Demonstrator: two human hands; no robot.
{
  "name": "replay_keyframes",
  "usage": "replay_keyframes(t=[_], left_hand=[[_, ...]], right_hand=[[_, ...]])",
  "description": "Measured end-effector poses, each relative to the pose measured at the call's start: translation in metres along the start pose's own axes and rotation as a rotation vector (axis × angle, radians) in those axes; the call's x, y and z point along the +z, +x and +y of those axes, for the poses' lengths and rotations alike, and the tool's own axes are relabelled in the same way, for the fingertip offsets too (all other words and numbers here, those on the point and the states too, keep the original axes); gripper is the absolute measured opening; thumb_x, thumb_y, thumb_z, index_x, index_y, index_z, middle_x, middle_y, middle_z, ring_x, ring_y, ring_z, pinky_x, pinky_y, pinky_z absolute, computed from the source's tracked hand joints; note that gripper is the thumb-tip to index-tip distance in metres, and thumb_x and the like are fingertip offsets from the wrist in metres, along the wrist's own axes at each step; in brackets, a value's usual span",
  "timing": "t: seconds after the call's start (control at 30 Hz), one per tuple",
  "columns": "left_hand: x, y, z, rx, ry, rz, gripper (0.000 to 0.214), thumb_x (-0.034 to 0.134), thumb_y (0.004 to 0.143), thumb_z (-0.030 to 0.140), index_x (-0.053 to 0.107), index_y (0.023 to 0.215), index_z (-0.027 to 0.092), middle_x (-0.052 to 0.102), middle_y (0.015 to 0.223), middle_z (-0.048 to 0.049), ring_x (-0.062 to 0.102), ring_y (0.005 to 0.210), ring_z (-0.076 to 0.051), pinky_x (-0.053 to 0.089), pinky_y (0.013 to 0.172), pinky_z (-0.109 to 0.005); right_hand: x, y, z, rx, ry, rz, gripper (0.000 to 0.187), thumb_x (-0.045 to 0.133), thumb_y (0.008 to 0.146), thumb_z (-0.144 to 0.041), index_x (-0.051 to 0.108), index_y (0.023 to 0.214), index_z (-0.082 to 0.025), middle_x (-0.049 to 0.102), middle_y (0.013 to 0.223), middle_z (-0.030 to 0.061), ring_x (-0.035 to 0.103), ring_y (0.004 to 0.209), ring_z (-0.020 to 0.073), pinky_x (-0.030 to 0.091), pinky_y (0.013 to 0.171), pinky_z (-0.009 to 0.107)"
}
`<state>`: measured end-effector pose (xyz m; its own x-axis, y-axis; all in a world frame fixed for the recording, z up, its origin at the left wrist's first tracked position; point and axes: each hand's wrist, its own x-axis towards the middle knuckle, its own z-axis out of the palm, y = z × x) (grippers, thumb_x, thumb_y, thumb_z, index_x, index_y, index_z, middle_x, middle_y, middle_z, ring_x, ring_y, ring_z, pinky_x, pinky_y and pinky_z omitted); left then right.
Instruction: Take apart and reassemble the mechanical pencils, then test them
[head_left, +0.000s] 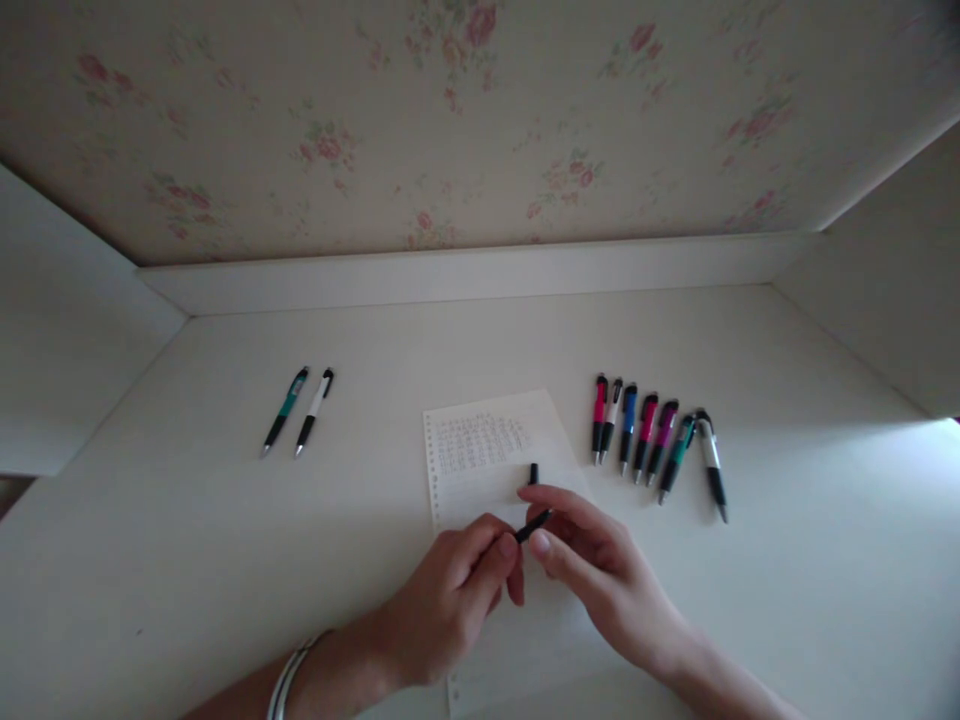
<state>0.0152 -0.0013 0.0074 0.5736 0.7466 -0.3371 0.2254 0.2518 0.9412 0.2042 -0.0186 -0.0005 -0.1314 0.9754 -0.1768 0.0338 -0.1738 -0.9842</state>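
Note:
Both hands meet over a lined sheet of paper (480,450) with faint handwriting, which lies on the white desk (225,560). My left hand (450,600) and my right hand (600,570) together hold a thin black pen part (534,524) between their fingertips. Just above my right fingers a small black piece (533,472), perhaps a cap or pen end, shows against the paper. A row of several pens (652,445) in pink, blue, magenta, teal and white lies to the right of the paper. Two more pens (300,410), one teal and one white, lie at the left.
The desk sits in a white alcove with side walls (67,330) left and right and a low back ledge (465,270). Floral wallpaper (450,120) rises behind. A bracelet (289,675) is on my left wrist.

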Motion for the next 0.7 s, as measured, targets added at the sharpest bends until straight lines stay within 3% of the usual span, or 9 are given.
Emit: replay_keyframes(t=[0.13,0.33,0.43,0.6,0.7], left_hand=[[0.0001,-0.0001,-0.0007,0.005,0.030,-0.008,0.048,0.033,0.107,0.049,0.058,0.080,0.018,0.040,0.058,0.0057,0.037,0.052,-0.011,0.031,0.055,-0.025],[0.0009,0.0015,-0.0036,0.070,0.047,-0.025,0.033,0.048,0.102,0.049,0.057,0.103,0.017,0.059,0.074,0.0003,0.050,0.066,-0.014,0.036,0.062,-0.025],[0.0010,0.0015,-0.0013,0.048,0.083,-0.025,0.035,0.041,0.105,0.046,0.057,0.091,0.018,0.052,0.067,0.0027,0.045,0.060,-0.013,0.034,0.060,-0.025],[0.0008,0.0000,0.0027,0.023,0.108,-0.038,0.050,0.028,0.108,0.045,0.053,0.073,0.019,0.039,0.059,0.0051,0.038,0.054,-0.012,0.033,0.057,-0.026],[0.0014,-0.0001,0.0003,0.041,0.094,-0.046,0.044,0.034,0.107,0.048,0.057,0.083,0.019,0.045,0.063,0.0039,0.044,0.060,-0.013,0.035,0.059,-0.025]], right_hand=[[0.0002,0.0040,-0.0074,-0.042,0.039,-0.017,0.023,0.066,0.093,-0.043,0.073,0.093,-0.021,0.067,0.075,0.0013,0.059,0.062,0.0128,0.048,0.057,0.023],[0.0018,0.0054,-0.0053,-0.001,0.092,-0.010,0.029,0.073,0.087,-0.044,0.067,0.076,-0.018,0.066,0.067,0.0007,0.061,0.060,0.0136,0.048,0.056,0.024],[0.0018,0.0035,-0.0021,-0.003,0.066,0.029,0.031,0.075,0.085,-0.045,0.063,0.073,-0.019,0.062,0.063,-0.0010,0.059,0.058,0.0132,0.047,0.055,0.024],[0.0004,0.0037,-0.0060,-0.087,0.050,-0.026,0.025,0.070,0.090,-0.043,0.074,0.101,-0.021,0.066,0.081,0.0020,0.065,0.067,0.0144,0.051,0.061,0.025],[0.0000,0.0047,-0.0063,-0.096,0.008,-0.050,0.025,0.068,0.092,-0.042,0.074,0.082,-0.020,0.065,0.075,0.0018,0.064,0.067,0.0149,0.050,0.061,0.025]])
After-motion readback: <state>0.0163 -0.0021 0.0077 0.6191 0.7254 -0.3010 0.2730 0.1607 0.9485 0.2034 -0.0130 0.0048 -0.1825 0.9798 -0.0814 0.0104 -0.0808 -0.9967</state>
